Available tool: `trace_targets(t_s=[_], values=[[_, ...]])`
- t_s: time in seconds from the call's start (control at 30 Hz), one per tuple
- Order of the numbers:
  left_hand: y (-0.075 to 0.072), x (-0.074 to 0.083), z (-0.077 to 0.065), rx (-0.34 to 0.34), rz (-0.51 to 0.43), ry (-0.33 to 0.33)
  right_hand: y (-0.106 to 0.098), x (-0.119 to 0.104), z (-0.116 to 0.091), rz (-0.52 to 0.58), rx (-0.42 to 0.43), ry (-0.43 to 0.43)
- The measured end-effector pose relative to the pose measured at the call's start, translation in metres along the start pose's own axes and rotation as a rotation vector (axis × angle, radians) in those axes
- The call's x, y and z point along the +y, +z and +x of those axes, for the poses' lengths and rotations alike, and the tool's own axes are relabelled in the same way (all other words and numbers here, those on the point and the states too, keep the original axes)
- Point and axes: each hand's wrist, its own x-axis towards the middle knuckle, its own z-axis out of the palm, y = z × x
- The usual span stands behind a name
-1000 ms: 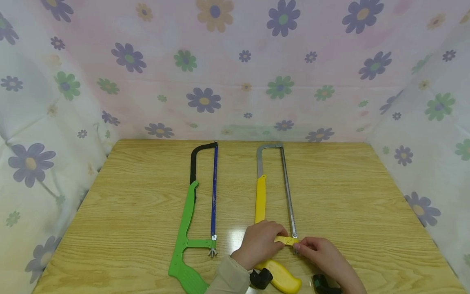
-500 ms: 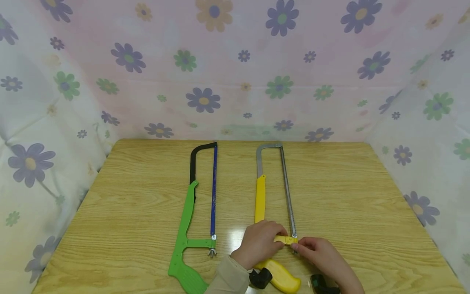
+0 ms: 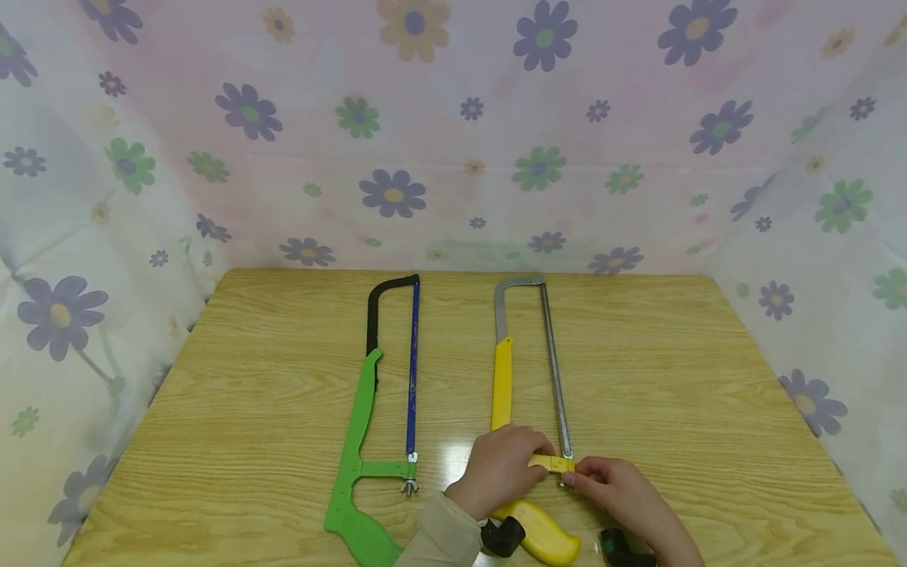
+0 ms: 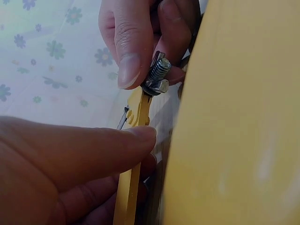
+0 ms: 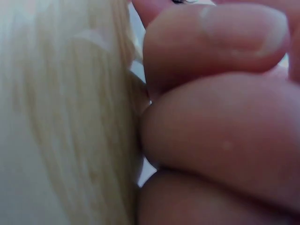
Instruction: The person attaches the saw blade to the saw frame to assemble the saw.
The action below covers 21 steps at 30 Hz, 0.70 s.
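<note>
A yellow hacksaw (image 3: 502, 382) with a grey blade lies right of the table's middle. My left hand (image 3: 501, 466) pinches its short yellow crossbar (image 4: 127, 197) between thumb and fingers, as the left wrist view shows. At the crossbar's outer end, my right hand (image 3: 623, 488) pinches a metal wing nut (image 4: 160, 86); a threaded bolt (image 4: 162, 68) pokes out through it. Part of the nut is hidden by the right thumb. Close up in the right wrist view, the curled right fingers (image 5: 220, 122) fill much of the frame and hide the nut.
Left of the yellow saw lies a green hacksaw (image 3: 360, 417) with a blue blade (image 3: 413, 370) and its own wing nut (image 3: 410, 487). Flower-print cloth (image 3: 453, 142) hangs around the back and sides of the wooden table (image 3: 248, 409).
The right fingertips have shifted very slightly at the wing nut, and a bit of the nut shows a little further left. The left hand and both saws have kept their places.
</note>
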Motion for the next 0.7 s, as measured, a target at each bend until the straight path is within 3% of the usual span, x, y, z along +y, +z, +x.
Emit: trace_targets(t_s=[0.7], values=[[0.0005, 0.0005, 0.0001, 0.003, 0.015, 0.0, -0.0002, 0.0028, 0.0002, 0.015, 0.027, -0.015]])
